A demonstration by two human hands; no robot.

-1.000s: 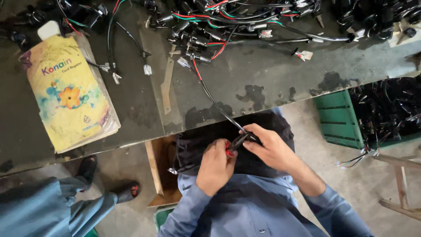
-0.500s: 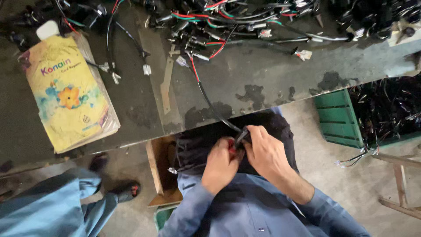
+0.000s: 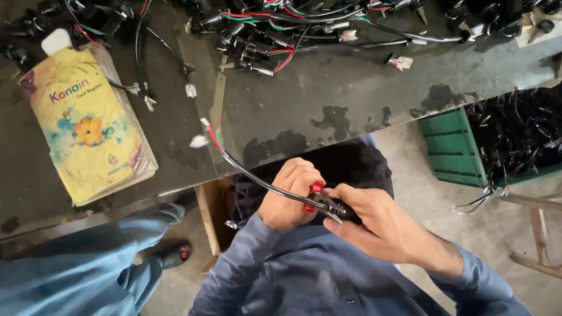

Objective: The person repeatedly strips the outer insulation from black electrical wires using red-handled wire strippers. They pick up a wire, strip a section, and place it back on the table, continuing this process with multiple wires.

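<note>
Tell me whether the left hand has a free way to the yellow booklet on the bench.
Probably yes, but not right now: the left hand is closed on red-handled pliers at a black cable. The yellow booklet lies uncovered on the bench to its left.

1. The left hand (image 3: 288,196) is closed into a fist, knuckles turned upward.
2. The right hand (image 3: 374,225) is curled just beside it, fingers bent in a grip.
3. Both forearms are bent inward, covered by blue sleeves.

Dark stained workbench (image 3: 351,99), concrete floor (image 3: 433,205)
</note>
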